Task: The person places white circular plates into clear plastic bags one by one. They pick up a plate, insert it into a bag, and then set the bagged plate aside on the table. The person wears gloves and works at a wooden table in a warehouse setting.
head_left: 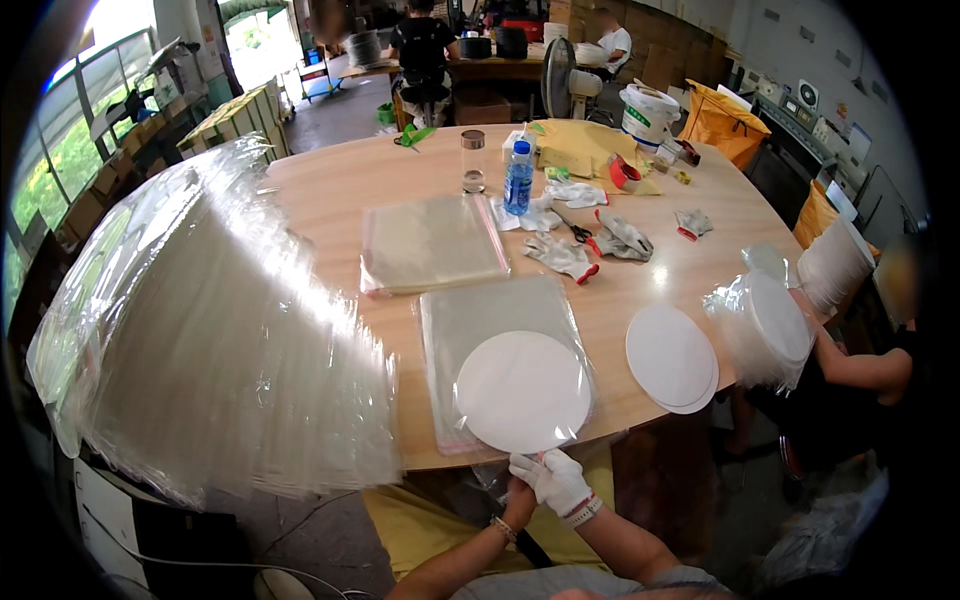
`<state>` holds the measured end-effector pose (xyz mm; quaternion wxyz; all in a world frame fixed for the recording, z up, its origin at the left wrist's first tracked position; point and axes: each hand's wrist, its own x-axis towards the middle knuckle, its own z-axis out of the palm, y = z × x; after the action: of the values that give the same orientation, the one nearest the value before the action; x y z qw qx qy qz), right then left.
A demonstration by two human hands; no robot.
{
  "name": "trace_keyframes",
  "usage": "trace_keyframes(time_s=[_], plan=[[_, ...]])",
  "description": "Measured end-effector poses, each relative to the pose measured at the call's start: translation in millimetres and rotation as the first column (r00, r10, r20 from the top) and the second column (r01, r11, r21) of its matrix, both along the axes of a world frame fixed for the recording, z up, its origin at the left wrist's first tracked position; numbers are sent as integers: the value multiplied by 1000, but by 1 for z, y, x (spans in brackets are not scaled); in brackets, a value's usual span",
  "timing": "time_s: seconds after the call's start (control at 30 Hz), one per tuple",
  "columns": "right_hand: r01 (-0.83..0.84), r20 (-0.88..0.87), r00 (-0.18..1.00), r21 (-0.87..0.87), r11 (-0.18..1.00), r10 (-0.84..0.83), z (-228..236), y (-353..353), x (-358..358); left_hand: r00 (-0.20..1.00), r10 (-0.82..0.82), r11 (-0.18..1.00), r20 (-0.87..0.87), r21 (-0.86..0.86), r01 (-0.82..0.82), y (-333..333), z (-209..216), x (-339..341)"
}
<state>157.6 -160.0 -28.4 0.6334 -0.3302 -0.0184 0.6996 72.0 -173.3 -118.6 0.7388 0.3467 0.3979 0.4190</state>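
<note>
Bare left hand (519, 503), gloved right hand (556, 483) near 1 white disc (524, 392); cannot tell either grip; 2 overlapping discs (670, 355) rightward.

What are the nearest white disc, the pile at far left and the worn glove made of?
White disc: perhaps card or foam; matte, opaque.
Pile: likely plastic film; glossy, see-through, streaky glare.
Worn glove: probably fabric; matte, soft folds.

White round disc (524, 392), lying flat, on or inside, unclear which, a clear plastic bag (490, 308), toward its near edge
</note>
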Motion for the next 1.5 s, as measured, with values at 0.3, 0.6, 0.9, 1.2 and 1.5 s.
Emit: trace_keyframes(time_s=[0.3, 0.6, 0.9, 1.2, 1.5], plan=[[-116, -38, 991, 185, 976, 125, 8, 33, -7, 982, 11, 986, 187, -166, 21, 1, -34, -8], [-600, 528, 628, -138, 788, 571, 85, -5, 67, 983, 161, 951, 93, -279, -129, 4, 48, -91], [-156, 985, -175, -39, 987, 11, 33, 29, 116, 997, 70, 944, 17, -324, -61, 1, 63, -92], [-592, 909, -361, -50, 804, -209, 25, -17, -21, 994, -16, 910, 110, -410, 60, -32, 35, -94], [-837, 911, -110, 131, 532, -397, 60, -6, 37, 991, 126, 916, -44, -378, -133, -24, 43, -102]])
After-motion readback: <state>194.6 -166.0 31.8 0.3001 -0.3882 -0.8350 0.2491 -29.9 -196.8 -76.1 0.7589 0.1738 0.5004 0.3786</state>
